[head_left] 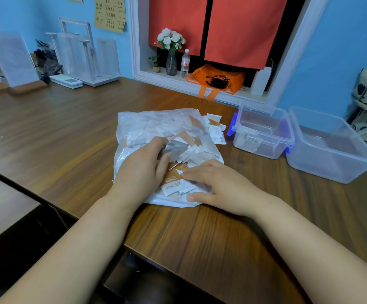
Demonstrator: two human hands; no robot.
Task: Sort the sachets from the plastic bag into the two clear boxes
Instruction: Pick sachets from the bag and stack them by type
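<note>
On my feed the plastic bag [147, 126] lies flat in the middle of the wooden table [68, 132]. It is thin, milky and crumpled, with its mouth open toward me. The sachets [179, 150] spill out of that mouth in a loose heap: small flat packets, mostly white or silvery, some with a brown-orange corner and printed lettering. The left hand [143, 167] sits on the bag with its fingers curled and thumb drawn in, apparently pinching a fan of sachets (the view is blurred there, so I can't be certain). The right hand [220, 185] lies flat on the heap with its fingers straight, gripping nothing. To the right stand the box with blue latches [263, 148], which has a few packets on its bottom, and touching it the plain box [331, 167].
</note>
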